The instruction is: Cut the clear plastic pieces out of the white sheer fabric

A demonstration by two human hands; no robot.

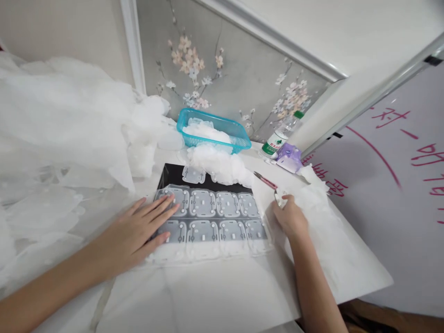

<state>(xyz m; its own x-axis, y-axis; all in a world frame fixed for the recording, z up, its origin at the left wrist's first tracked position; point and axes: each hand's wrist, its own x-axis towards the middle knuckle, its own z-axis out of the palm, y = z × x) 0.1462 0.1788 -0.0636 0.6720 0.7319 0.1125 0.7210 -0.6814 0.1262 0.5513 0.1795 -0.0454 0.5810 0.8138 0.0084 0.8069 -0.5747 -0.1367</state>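
Observation:
My left hand (149, 222) lies flat with its fingers spread on the left side of a clear plastic sheet (204, 219). Two rows of rounded-square shapes with small white dots are formed in that sheet, which partly covers a black board (175, 173). Beyond it, a loose clear piece (194, 174) rests on the board. To the right of the sheet, my right hand (291, 217) is closed, fingers curled at the table. A small shiny edge and white bits show at its fingertips; what it grips is unclear. Just past them lies a slim red-handled pointed tool (265, 179).
Loose white cut pieces (217, 162) are heaped before a blue basket (243, 134) holding more. Piled translucent sheets (69, 125) fill the left; white film (326, 231) lies right. A bottle (275, 142) and purple packet (289, 157) stand behind, near a whiteboard (381, 208).

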